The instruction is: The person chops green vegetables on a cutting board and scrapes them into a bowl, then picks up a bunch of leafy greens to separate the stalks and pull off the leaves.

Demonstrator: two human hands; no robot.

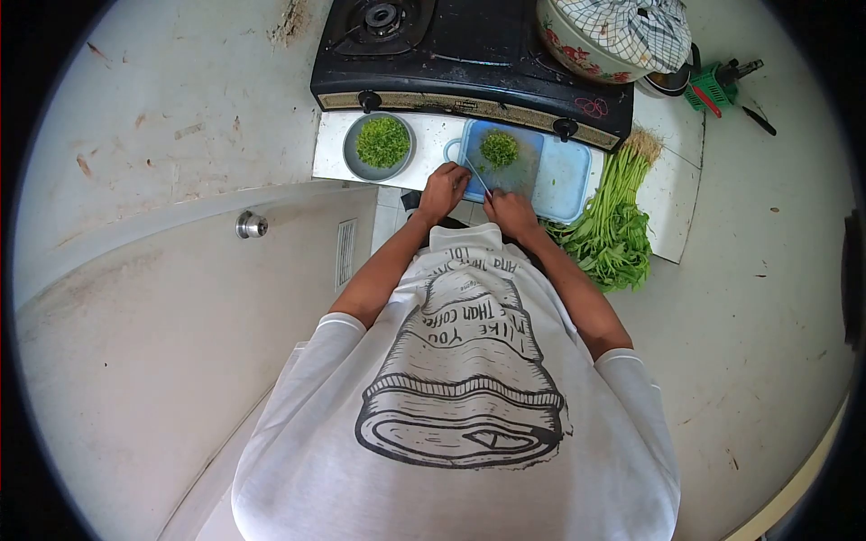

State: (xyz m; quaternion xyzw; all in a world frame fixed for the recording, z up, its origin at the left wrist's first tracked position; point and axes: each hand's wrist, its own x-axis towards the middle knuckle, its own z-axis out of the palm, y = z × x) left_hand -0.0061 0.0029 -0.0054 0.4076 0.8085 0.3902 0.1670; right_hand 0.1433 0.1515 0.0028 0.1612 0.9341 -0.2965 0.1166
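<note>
Right hand [511, 215]: positioned at the near edge of the board [548, 197], forearm angled inward; grip clenched on the knife [479, 176], blade pointing forward-left. Left hand [443, 191]: at the board's near-left corner, fingers curled near the blade; whether its grip holds anything cannot be told. Chopped greens [499, 150]: on the board, ahead of both grips.
</note>
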